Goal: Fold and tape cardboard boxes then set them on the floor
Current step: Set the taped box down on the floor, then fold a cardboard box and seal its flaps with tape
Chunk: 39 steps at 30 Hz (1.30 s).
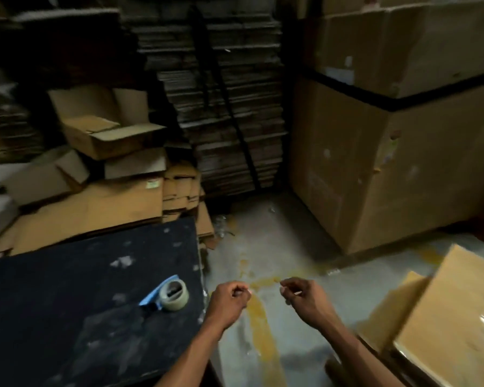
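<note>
Hands, two, bare, low centre of frame, held over the floor and apart from each other. Left hand (229, 298): fingers curled in, thumb against forefinger; I cannot tell whether anything is pinched there. Right hand (305, 296): fingers likewise curled, a thin pale sliver showing at the fingertips, too blurred for me to name.

Tape dispenser (168, 294): blue handle with a roll of clear tape, lying on the black table (67, 303) at lower left, near the table's right edge and just left of the left hand. Its long axis runs diagonally, handle toward lower left, roll toward the right.

Finished cardboard boxes (444, 311): lower right of frame, stacked, tan, one with glossy tape across the top.

Flat cardboard sheets (90, 210): piled behind the table, left of centre, with open boxes (109, 132) on top. Bundled flat cartons (227, 107): tall stack, upper centre. Large cartons (389, 163): upper right.

Floor (277, 247): grey concrete, yellow stains and line.
</note>
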Each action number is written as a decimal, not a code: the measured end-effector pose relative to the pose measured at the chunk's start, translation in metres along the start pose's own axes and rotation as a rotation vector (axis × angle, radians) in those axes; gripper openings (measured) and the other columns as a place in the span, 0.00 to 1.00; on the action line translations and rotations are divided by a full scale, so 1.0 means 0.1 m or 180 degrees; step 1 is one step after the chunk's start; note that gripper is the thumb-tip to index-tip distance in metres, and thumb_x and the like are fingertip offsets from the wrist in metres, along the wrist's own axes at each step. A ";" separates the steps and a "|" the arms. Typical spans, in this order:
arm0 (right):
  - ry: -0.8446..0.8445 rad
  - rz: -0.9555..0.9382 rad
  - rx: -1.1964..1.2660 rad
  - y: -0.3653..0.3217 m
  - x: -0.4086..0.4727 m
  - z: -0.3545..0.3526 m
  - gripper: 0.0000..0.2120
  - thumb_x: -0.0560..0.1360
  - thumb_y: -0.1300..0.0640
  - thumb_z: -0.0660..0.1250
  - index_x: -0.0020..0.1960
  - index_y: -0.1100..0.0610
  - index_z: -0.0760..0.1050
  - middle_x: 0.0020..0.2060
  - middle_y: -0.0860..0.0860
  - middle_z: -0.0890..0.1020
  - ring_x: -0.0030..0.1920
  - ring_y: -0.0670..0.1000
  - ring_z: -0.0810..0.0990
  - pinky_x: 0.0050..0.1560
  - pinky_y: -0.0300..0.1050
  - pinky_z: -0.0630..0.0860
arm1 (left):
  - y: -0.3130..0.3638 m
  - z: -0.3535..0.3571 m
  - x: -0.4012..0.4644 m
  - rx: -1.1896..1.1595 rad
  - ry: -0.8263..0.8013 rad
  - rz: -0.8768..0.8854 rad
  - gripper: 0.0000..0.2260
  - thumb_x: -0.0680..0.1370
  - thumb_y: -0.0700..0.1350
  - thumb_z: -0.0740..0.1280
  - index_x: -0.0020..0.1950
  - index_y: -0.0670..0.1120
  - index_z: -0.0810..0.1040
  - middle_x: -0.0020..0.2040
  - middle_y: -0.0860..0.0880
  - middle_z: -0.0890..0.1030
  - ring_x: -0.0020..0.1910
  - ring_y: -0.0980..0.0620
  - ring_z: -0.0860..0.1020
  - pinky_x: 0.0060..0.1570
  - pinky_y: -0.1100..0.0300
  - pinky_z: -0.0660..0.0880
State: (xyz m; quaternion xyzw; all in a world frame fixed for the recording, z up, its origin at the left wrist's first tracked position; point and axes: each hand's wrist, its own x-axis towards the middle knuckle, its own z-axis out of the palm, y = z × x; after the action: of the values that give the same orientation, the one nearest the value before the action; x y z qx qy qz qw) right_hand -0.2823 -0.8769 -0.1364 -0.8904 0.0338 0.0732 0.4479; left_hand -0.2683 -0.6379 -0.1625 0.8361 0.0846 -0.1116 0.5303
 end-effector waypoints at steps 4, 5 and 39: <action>-0.0319 -0.0473 -0.0056 -0.58 0.72 0.40 0.09 0.79 0.46 0.70 0.57 0.47 0.84 0.45 0.43 0.86 0.42 0.40 0.84 0.45 0.37 0.78 | 0.19 -0.69 0.16 -0.0310 0.0607 0.0000 0.07 0.77 0.43 0.75 0.54 0.45 0.86 0.40 0.48 0.87 0.38 0.51 0.85 0.42 0.54 0.81; -0.0386 -0.0604 -0.0064 -0.72 0.88 0.52 0.10 0.79 0.47 0.70 0.57 0.48 0.84 0.45 0.43 0.86 0.43 0.39 0.84 0.45 0.36 0.78 | 0.19 -0.86 0.20 -0.0352 0.0723 -0.0075 0.05 0.78 0.43 0.75 0.53 0.45 0.86 0.41 0.49 0.87 0.38 0.52 0.85 0.40 0.57 0.79; -0.0658 -0.2469 -0.2320 -5.07 6.28 2.80 0.18 0.78 0.44 0.70 0.67 0.45 0.77 0.62 0.50 0.80 0.60 0.52 0.80 0.55 0.47 0.79 | 0.58 -5.30 3.64 -0.1438 0.1931 -0.0377 0.05 0.82 0.46 0.70 0.56 0.51 0.84 0.47 0.51 0.88 0.49 0.48 0.87 0.47 0.54 0.81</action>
State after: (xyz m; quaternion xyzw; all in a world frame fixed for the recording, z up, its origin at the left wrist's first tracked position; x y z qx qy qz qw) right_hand 0.3731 -0.3467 0.0000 -0.9234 -0.3692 -0.0033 0.1053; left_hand 0.1475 -0.1734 0.0057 0.6868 0.3084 0.1320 0.6447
